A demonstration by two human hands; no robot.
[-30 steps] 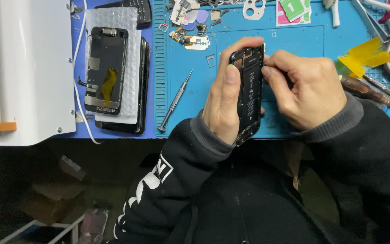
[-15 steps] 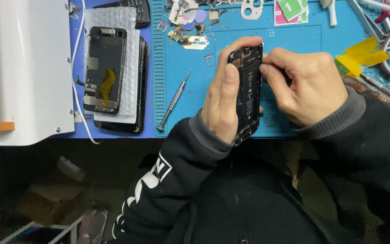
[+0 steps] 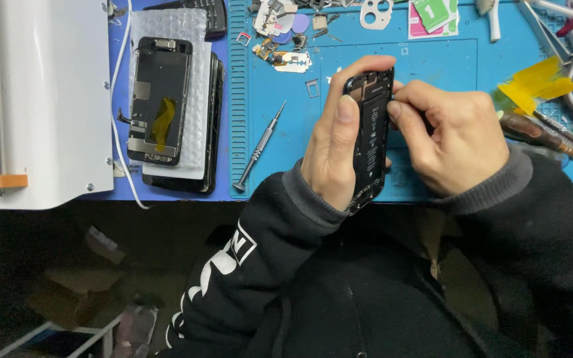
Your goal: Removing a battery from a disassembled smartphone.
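Gripping the opened phone (image 3: 371, 136), the left hand (image 3: 331, 156) steadies it — right hand (image 3: 455, 139) pinches at its edge; a slip could tear something inside.

Left hand (image 3: 331, 149) holds an opened phone body (image 3: 370, 136) upright over the blue mat (image 3: 432, 66), thumb laid along its near-left edge, its grip closed round the frame. Right hand (image 3: 455, 139) pinches at the phone's upper right edge, fingertips touching it. A screwdriver (image 3: 258, 149) lies slanted on the mat, just left of the left hand. Further left, a detached screen assembly (image 3: 160, 99) rests on bubble wrap (image 3: 197, 79). Yellow tape (image 3: 538, 79) sits at far right of the worktop.
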